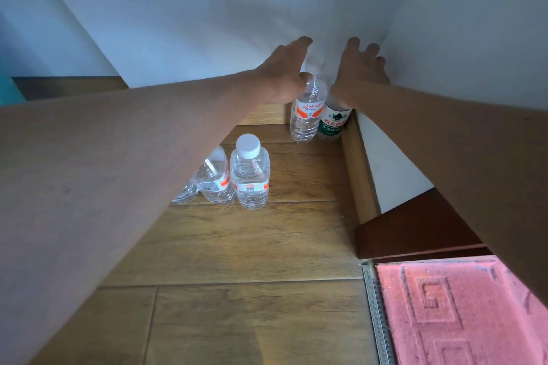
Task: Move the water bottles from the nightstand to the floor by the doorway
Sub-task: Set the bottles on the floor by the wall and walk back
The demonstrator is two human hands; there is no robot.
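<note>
Head view: I've got both bare arms stretched out over the wood floor, with the red mat at lower right as my reference.

Far from the mat, up and left of it in the wall corner, two bottles stand upright and touching: an orange-label water bottle and a green-label water bottle, the green one on the mat's side of the pair.

The left hand is above the orange-label bottle with its fingers straight and loose, gripping nothing. Its thumb edge overlaps the bottle top, and I can't tell if they touch. The right hand has its fingers spread and relaxed, released. Its wrist covers the green bottle's cap, so contact there is unclear too.

Closer to the mat but still well to its left, a white-capped water bottle stands upright. Touching it on the side away from the mat is another water bottle with an orange label, half hidden under the left forearm. A bit of clear plastic shows past it, and I can't tell what that is.

A metal threshold strip runs along the mat's left edge, and a dark door frame sits just beyond the mat. A light skirting board runs from that frame away from the mat to the corner bottles, with a white wall behind them.
</note>
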